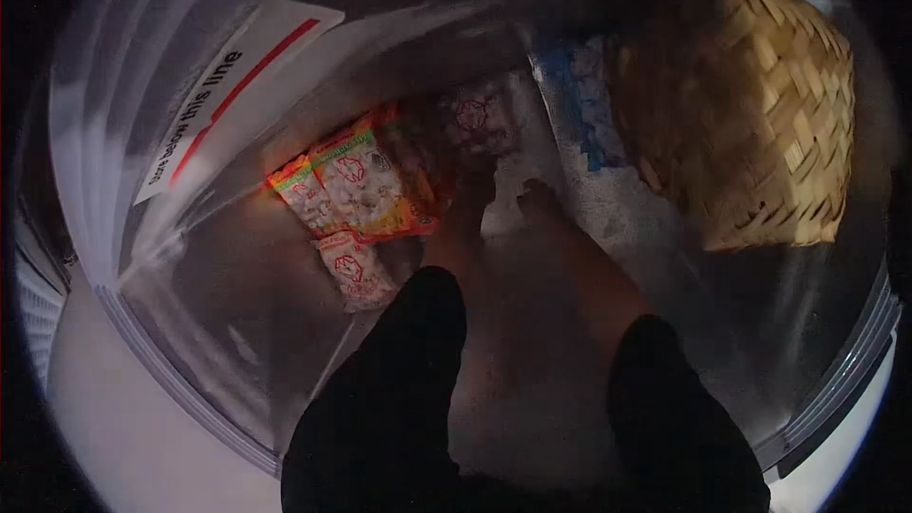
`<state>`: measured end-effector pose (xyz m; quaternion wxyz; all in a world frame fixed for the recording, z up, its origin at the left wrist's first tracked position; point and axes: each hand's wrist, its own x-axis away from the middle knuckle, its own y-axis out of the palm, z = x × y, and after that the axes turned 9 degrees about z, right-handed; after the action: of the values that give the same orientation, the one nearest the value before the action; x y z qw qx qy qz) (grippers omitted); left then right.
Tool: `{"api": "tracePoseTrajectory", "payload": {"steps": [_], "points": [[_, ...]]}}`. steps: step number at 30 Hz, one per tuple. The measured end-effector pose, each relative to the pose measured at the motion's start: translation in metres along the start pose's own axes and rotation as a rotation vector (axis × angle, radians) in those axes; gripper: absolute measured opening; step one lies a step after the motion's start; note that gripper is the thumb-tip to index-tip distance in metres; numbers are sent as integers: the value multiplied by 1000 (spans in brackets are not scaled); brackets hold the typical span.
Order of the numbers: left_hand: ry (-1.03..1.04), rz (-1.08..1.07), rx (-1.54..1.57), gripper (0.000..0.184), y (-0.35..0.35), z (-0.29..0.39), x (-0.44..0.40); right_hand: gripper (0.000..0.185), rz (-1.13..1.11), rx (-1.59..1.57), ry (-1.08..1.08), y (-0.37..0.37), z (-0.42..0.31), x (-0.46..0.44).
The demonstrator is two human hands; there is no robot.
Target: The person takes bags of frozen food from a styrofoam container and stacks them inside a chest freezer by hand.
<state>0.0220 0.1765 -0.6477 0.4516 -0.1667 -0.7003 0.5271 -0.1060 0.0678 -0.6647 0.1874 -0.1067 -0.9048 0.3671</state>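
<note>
Both arms, in dark sleeves, reach down into a dim chest freezer. My left hand is at the right edge of an orange and green printed pack with red line drawings on it. Its fingers are lost in shadow, so I cannot tell whether it grips the pack. A smaller whitish pack with a red drawing lies just below. Beyond my left hand is a darker plastic pack. My right hand is a short way to the right, over a pale surface; its fingers are too dark to make out.
A woven basket stands at the right, with a blue and white pack beside it. A white label strip with a red line is on the left inner wall. The freezer's rim curves around the near side.
</note>
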Motion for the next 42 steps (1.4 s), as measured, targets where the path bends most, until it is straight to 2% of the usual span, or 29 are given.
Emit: {"api": "tracePoseTrajectory", "payload": {"steps": [2,4,5,7,9,10,11,14,16,17,20,22,23,25,26,27,29,30,31,32,33,34,35,36,37,39,40,41,42], "points": [[4,0,-28,45,-8,-8,-11,30,-114,31,-72,4,-1,-2],[5,-2,-41,47,-22,-7,-10,33,-144,45,71,-11,-24,-5],[-93,-24,69,47,-31,-3,-4,34,-155,49,119,-22,-38,-6],[-191,-43,169,47,-39,7,13,36,-131,17,397,-61,-77,-13],[-275,115,128,39,-37,20,29,40,-209,13,442,-75,-84,-16],[-208,-7,364,43,25,28,28,43,-296,16,491,-79,-85,-15],[-139,-134,595,47,85,30,31,43,-291,-2,495,-86,-91,-11],[52,-304,187,44,-2,48,108,44,-346,116,489,-90,-99,7],[111,-358,100,42,-30,52,147,31,-662,299,554,-86,-110,15],[126,-369,67,41,-45,53,160,31,-651,284,550,-86,-116,24],[168,-358,15,38,-90,56,183,30,-594,302,357,-112,-149,55],[173,-317,53,37,-124,53,187,36,-462,126,484,-168,-202,63],[169,-289,103,37,-139,49,189,36,-440,132,479,-175,-213,65],[138,-198,313,36,-151,25,191,35,-583,269,321,-182,-224,62],[123,-150,420,36,-159,11,192,35,-561,282,313,-189,-224,56],[108,-99,526,36,-170,-3,194,31,-485,193,177,-197,-222,41],[197,-75,537,30,-196,-32,202,23,-370,10,-94,-209,-220,24],[251,17,646,32,-258,-46,225,20,-407,-71,-46,-249,-249,33],[235,17,726,35,-328,-52,248,17,-445,-212,74,-305,-291,57],[218,16,807,39,-403,-57,272,15,-459,-410,201,-352,-317,75],[129,-83,863,44,-446,-59,293,13,-461,-663,319,-395,-338,94],[113,-61,878,44,-482,-61,317,15,-448,-968,344,-414,-333,107],[103,-187,1164,46,-514,-63,338,17,-455,-1277,369,-434,-328,120],[100,-312,1450,49,-534,-62,356,22,-509,-1554,303,-456,-328,138],[89,-273,1468,49,-544,-60,369,28,-572,-1831,235,-472,-327,155],[404,-43,1937,54,-552,-57,397,30,-674,-1890,247,-481,-323,176],[383,-2,1951,54,-534,-54,396,31,-740,-1971,265,-481,-321,184],[175,259,1583,51,-496,-48,379,31,-786,-1947,271,-475,-317,186],[-43,470,1203,48,-454,-36,363,37,-725,-1527,438,-463,-310,184]]}}
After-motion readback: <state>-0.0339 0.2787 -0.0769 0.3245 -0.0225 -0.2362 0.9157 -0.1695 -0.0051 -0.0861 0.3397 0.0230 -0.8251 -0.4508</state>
